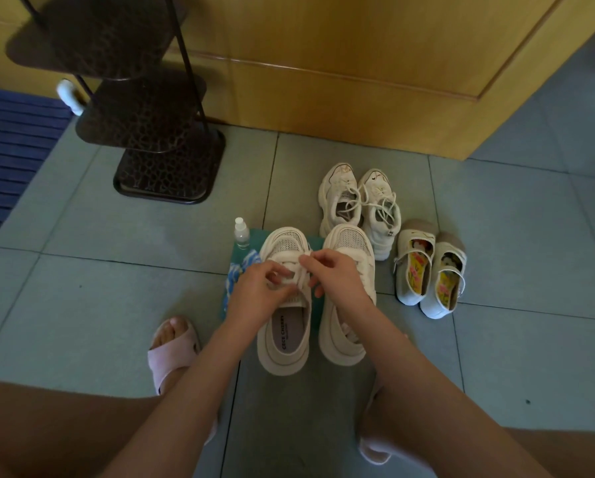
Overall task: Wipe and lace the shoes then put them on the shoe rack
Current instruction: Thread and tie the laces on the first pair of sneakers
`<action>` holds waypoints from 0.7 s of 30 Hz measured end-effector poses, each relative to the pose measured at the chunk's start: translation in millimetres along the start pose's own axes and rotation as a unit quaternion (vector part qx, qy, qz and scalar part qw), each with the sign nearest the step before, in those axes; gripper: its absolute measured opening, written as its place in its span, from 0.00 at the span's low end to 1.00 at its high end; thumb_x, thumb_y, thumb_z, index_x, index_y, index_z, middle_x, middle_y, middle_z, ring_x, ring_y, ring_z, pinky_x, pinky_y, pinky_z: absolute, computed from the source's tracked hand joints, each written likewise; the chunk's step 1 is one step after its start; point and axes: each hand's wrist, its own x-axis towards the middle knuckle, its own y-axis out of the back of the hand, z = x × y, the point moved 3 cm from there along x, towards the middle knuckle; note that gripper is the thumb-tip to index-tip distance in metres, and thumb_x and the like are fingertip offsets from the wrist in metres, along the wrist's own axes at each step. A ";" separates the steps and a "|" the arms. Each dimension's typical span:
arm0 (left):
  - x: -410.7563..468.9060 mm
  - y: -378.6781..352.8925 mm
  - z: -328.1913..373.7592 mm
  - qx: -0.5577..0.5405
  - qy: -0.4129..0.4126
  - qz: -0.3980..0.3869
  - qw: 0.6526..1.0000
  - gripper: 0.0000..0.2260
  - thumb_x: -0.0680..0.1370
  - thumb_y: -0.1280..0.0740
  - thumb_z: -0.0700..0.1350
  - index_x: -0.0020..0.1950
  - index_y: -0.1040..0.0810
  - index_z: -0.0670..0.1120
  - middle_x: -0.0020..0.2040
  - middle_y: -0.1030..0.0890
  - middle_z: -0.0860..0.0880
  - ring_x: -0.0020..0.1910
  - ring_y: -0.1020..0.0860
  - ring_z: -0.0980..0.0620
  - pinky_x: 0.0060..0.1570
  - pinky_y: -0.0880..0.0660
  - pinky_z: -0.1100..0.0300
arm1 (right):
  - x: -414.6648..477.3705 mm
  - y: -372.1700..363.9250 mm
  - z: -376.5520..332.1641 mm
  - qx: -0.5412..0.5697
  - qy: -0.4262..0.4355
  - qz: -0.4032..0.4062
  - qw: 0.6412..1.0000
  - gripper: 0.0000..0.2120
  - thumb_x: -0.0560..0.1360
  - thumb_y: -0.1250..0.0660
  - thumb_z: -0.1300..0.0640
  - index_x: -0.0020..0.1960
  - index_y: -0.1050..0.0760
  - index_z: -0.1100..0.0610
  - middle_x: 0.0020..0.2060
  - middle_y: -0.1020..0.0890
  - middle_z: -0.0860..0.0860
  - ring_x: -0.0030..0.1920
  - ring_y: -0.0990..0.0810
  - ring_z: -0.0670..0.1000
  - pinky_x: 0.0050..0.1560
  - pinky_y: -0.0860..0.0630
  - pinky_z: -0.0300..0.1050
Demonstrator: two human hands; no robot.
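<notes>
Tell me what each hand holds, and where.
The left hand and right hand each pinch the white lace above the tongue of the sneaker nearest the bottle.

The left hand [259,288] and right hand [334,270] pinch a lace [285,257] on the left cream sneaker [284,343], which stands beside its mate [340,339] on the tiled floor [116,270]. A small bottle [241,232] and a blue-white cloth [235,274] lie just left. A dark shoe rack [158,132] stands farther back.
</notes>
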 end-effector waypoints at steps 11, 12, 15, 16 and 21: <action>1.5 0.1 1.7 -0.112 -0.023 0.025 0.993 0.04 0.75 0.32 0.46 0.47 0.22 0.47 0.50 0.23 0.50 0.46 0.24 0.55 0.43 0.27 0.68 | 1.3 7.4 4.4 0.010 0.021 0.001 1.000 0.04 0.76 0.34 0.58 0.50 0.24 0.58 0.39 0.20 0.53 0.34 0.23 0.47 0.29 0.28 0.34; 2.1 1.5 2.1 -0.145 -0.006 0.020 0.989 0.05 0.76 0.34 0.45 0.49 0.23 0.45 0.49 0.22 0.50 0.47 0.23 0.54 0.44 0.26 0.66 | 1.0 8.6 3.6 0.007 0.034 0.004 0.999 0.04 0.76 0.33 0.58 0.49 0.23 0.57 0.40 0.20 0.52 0.36 0.23 0.46 0.31 0.28 0.34; 3.9 2.8 4.0 -0.182 0.031 -0.039 0.982 0.08 0.78 0.38 0.43 0.54 0.25 0.41 0.49 0.19 0.47 0.49 0.21 0.53 0.50 0.23 0.59 | 1.3 10.0 0.6 -0.023 0.086 0.007 0.996 0.05 0.75 0.32 0.56 0.49 0.22 0.57 0.42 0.20 0.50 0.43 0.23 0.46 0.41 0.28 0.37; 6.1 3.0 5.3 -0.157 0.022 -0.062 0.985 0.09 0.78 0.38 0.43 0.56 0.25 0.41 0.50 0.19 0.46 0.51 0.21 0.52 0.53 0.24 0.57 | 2.0 9.3 -1.3 -0.036 0.106 0.003 0.994 0.07 0.74 0.32 0.56 0.49 0.21 0.57 0.43 0.20 0.50 0.45 0.23 0.47 0.44 0.27 0.39; 14.7 7.4 13.0 -0.043 -0.045 -0.124 0.990 0.07 0.76 0.34 0.47 0.52 0.21 0.48 0.47 0.20 0.49 0.49 0.22 0.51 0.51 0.24 0.54 | 5.6 3.2 -14.3 -0.122 0.186 -0.066 0.973 0.07 0.75 0.33 0.59 0.49 0.20 0.61 0.41 0.20 0.46 0.43 0.24 0.34 0.46 0.30 0.32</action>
